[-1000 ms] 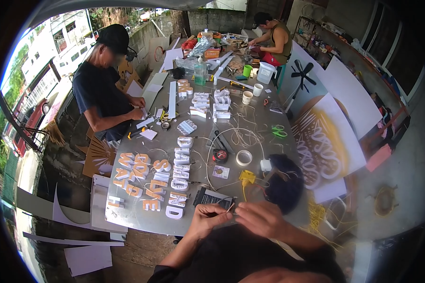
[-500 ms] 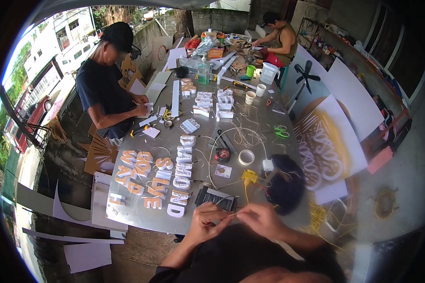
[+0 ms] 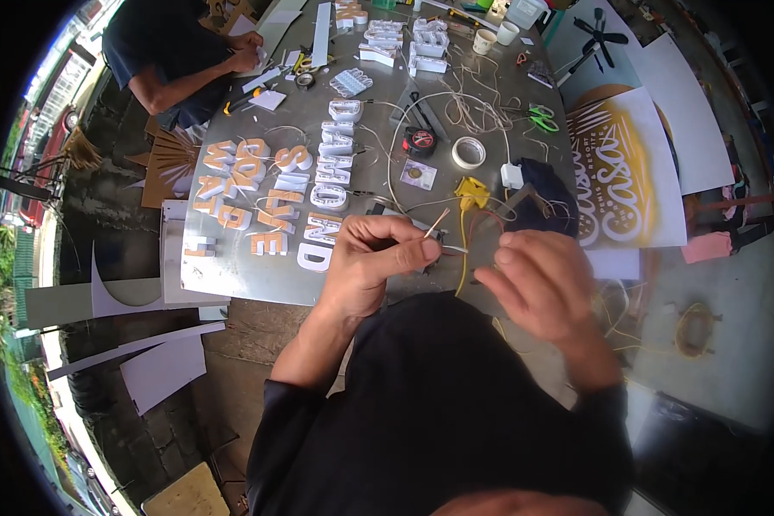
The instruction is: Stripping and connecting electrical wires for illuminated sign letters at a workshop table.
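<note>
My left hand [image 3: 374, 262] is closed, pinching a thin wire [image 3: 437, 224] between thumb and forefinger; its tan, stripped-looking end sticks up. A pale length [image 3: 454, 249] emerges beside the thumb tip. To the right, my right hand [image 3: 537, 279] is apart from it, thumb and loosely bent fingers separated with nothing visible between them. Just beyond the hands lie a yellow clip-like piece [image 3: 471, 193] with a yellow lead and a white plug adapter [image 3: 512, 176]. My left hand mostly hides a dark device on the table edge.
Box-like white and tan letters [image 3: 327, 193] stand in columns across the metal table [image 3: 258, 279]. Farther off lie a tape measure [image 3: 419, 141], a tape roll [image 3: 468, 153], green scissors [image 3: 542, 117] and tangled cords. A co-worker's hands [image 3: 248, 53] work at the far left.
The view has tilted down. My hands, earlier together at the wire, have come apart; the right has moved rightward off it, while the left still pinches it.
</note>
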Available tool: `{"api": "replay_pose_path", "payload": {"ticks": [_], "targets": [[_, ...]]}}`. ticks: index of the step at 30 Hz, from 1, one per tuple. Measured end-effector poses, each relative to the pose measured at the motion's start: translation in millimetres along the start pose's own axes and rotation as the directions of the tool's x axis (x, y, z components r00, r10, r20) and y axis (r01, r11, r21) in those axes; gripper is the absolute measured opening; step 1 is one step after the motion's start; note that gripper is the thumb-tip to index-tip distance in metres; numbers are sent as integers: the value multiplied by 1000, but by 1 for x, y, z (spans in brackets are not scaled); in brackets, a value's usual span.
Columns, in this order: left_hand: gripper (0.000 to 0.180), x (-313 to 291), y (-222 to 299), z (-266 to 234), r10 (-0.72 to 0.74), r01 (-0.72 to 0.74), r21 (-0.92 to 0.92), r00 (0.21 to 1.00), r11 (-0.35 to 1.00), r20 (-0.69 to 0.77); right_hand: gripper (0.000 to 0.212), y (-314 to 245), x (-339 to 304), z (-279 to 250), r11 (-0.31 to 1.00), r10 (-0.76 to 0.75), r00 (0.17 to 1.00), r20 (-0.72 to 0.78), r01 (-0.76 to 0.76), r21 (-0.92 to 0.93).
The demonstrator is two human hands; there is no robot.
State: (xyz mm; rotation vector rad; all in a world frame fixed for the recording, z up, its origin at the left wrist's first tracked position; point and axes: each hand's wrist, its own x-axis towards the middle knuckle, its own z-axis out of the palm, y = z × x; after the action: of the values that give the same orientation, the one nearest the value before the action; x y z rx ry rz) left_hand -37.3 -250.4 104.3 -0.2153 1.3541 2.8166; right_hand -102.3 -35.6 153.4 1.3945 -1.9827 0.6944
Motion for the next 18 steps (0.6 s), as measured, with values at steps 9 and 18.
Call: {"api": "replay_pose_path", "payload": {"ticks": [9, 18], "targets": [[6, -10, -6, -1, -15, 11, 26, 991, 1000, 136, 18, -8, 6, -2, 974, -202, 976, 75, 209, -91], [12, -2, -4, -4, 435, -545, 534, 838, 646, 329, 11, -7, 4, 6, 940, 158, 967, 199, -209, 270]]}}
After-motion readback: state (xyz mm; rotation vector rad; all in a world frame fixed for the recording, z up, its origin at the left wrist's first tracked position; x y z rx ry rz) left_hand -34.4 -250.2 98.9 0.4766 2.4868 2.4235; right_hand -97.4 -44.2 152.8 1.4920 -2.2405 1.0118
